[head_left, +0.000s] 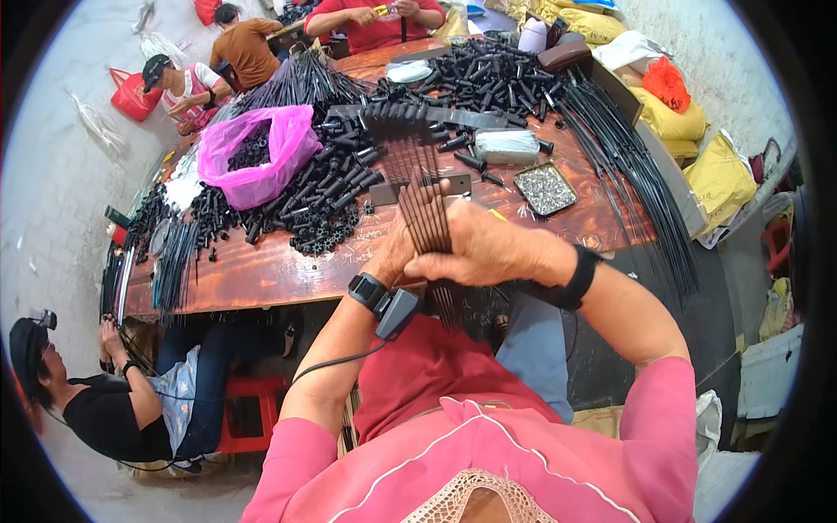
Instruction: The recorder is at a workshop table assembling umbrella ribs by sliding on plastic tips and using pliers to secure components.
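Observation:
A bundle of thin dark rods (425,213) stands up in front of me, its far ends fanned out and topped with black tips. My right hand (479,246) is closed round the lower part, its thumb lying across the rods. From the other side my left hand (397,248) is wrapped about the same bundle, its fingers partly hidden behind it. Beyond my hands a flat metal bar (460,184) lies on the wooden table (253,283). To its right sits a square tin (546,188) of small silvery pieces, near a plastic-wrapped pale packet (507,146).
Black tubular parts (488,74) are heaped across the table. A pink bag (253,187) holds small black pieces at left. Long black rods (623,166) lie along the right edge. One person (113,401) sits at lower left; several others are around the far side. Yellow sacks (671,113) stand at right.

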A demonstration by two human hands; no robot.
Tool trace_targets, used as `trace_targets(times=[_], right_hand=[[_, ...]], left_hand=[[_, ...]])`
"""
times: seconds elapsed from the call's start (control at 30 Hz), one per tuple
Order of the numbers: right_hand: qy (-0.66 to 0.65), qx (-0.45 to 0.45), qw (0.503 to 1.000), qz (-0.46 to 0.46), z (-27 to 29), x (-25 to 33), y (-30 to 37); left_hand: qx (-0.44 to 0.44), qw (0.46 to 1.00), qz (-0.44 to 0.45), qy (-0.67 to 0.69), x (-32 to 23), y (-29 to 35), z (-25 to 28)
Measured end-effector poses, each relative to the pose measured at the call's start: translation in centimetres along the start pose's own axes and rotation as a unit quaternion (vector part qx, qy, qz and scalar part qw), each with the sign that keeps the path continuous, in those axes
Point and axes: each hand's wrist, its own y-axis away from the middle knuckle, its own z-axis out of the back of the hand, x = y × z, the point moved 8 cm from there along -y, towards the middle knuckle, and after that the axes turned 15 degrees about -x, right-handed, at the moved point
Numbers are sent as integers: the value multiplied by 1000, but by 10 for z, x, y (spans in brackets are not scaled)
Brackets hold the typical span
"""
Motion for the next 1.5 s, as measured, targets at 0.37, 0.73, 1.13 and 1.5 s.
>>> trace_targets(times=[0.37,0.73,1.13,1.5], right_hand=[[-91,-112,983,-112,126,78,-59],[-113,-51,975,-185,88,41,-58],[-203,-196,955,93,127,200,39],[-368,-261,871,197,201,173,93]], left_hand=[[99,822,450,336,-52,-32,28],[35,741,466,481,-126,10,30],[-149,632,585,486,-81,43,48],[-168,663,618,388,-71,15,46]])
